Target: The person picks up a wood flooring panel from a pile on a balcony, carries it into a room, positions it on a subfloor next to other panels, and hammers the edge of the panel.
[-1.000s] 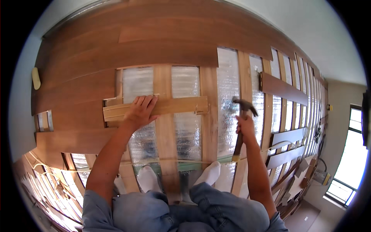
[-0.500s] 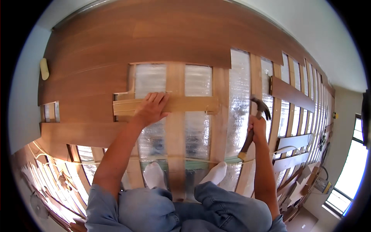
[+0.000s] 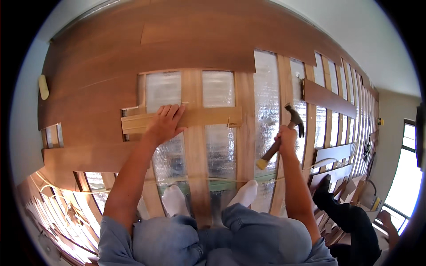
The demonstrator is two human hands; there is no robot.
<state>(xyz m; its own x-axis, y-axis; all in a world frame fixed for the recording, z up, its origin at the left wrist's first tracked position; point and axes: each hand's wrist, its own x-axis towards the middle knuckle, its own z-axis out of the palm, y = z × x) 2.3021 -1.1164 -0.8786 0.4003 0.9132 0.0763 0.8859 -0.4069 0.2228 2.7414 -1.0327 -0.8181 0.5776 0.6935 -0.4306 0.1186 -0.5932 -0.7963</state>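
My left hand [image 3: 165, 126] lies across a light tan floorboard [image 3: 202, 116], fingers over its far edge and thumb by its near edge. The narrow board spans the pale wooden joists [image 3: 192, 153], its left end at a notch in the brown plank flooring [image 3: 93, 106]. To the right, my right hand [image 3: 287, 136] is closed round the handle of a claw hammer [image 3: 271, 153]. The dark metal head points away from me, above foil-covered ground; the handle's yellowish butt points toward my feet.
Silver foil insulation [image 3: 266, 102] shows between the joists. A loose brown plank [image 3: 328, 98] lies to the right, near white boards [image 3: 333, 153]. A cable [image 3: 213, 179] runs before my socked feet. At the lower right is another person's dark-clothed leg [image 3: 350, 219]. A pale yellow roll-shaped object [image 3: 43, 87] lies far left.
The hammer has tilted, its butt swinging left, as my right hand shifted slightly left. A person in dark clothing has come into view at the lower right. My left hand stays on the board.
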